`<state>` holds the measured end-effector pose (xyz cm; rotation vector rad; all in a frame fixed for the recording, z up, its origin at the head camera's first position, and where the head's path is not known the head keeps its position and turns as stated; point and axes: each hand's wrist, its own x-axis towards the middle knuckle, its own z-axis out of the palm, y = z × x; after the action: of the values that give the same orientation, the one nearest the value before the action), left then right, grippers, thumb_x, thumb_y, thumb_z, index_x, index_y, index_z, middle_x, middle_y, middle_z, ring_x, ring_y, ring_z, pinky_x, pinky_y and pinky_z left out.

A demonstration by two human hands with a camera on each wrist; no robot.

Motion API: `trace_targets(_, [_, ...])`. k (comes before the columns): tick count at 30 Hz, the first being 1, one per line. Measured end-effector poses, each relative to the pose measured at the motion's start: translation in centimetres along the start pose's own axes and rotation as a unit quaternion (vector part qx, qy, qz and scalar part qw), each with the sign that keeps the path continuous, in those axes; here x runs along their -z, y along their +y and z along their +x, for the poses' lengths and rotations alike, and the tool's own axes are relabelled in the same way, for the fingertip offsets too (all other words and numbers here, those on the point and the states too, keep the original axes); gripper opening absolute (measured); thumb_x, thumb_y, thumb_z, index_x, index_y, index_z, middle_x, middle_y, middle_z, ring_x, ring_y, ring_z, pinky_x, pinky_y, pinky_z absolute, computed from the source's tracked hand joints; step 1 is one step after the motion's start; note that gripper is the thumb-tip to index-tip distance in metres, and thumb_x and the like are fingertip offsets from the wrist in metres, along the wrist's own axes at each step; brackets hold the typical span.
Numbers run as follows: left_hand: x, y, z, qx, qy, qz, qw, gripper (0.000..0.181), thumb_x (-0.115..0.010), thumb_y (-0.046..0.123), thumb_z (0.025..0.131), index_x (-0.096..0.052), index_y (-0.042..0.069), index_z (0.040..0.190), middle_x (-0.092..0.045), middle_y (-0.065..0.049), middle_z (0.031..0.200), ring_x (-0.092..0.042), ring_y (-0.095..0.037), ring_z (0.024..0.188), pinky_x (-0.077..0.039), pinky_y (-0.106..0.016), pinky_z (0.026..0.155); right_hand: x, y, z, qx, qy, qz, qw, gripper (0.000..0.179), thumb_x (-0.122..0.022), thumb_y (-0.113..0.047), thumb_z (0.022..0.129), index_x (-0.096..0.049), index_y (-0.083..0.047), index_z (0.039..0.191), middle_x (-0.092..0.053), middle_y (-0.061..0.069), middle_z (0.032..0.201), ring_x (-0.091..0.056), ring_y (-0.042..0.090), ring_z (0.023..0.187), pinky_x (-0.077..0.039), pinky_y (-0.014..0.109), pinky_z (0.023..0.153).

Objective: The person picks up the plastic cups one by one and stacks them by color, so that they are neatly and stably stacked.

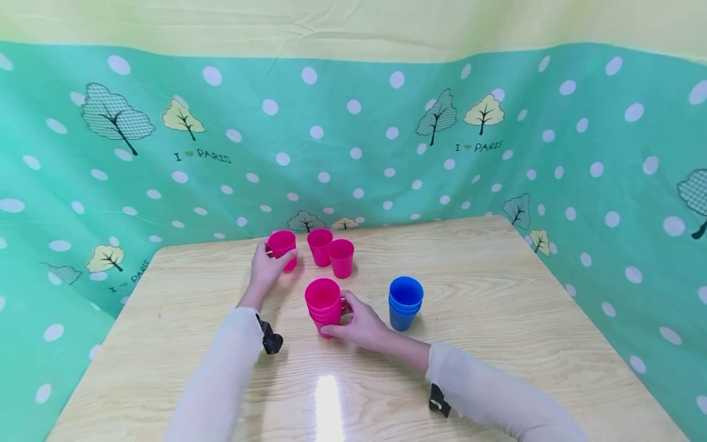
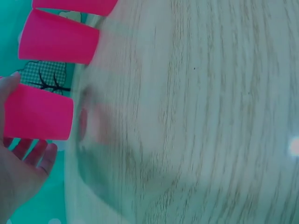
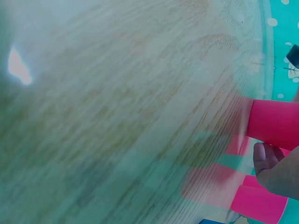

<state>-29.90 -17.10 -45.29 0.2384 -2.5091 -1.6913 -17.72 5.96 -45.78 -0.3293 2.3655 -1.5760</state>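
Observation:
At the back left of the table, my left hand (image 1: pixel 267 267) grips a single pink cup (image 1: pixel 283 242), mouth up, with thumb on the near side. In the left wrist view the fingers curl under that cup (image 2: pixel 39 113) from one side. My right hand (image 1: pixel 361 326) holds a stack of nested pink cups (image 1: pixel 323 296) nearer the middle, fingers behind it and thumb across its front. The right wrist view shows the stack's lowest cup (image 3: pixel 273 122) against the curled fingers. Two more pink cups, one farther back (image 1: pixel 320 248) and one closer (image 1: pixel 341 260), stand upright between the hands.
A stack of nested blue cups (image 1: pixel 405 310) stands upright to the right of my right hand. The wooden table (image 1: pixel 497 294) ends at a green dotted curtain (image 1: pixel 353 159) behind and at the sides. Light glares off the tabletop near the front.

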Motion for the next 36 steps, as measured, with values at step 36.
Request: trace_targets(36, [1.4,4.4,-4.8,-0.038,-0.046,-0.010,0.9982,0.081,-0.074,0.053,0.072,-0.038,0.016,0.134,-0.049,-0.007,0.127,-0.047,-0.025,0.115,-0.048,-0.039,0.091,0.0,0.0,0.2,-0.008,-0.001,0.007,0.9999,0.066,-0.078,-0.034,0.074,-0.044,-0.028,0.129,-0.058,-0.007,0.115,-0.055,0.015,0.106,-0.051,0.033,0.087])
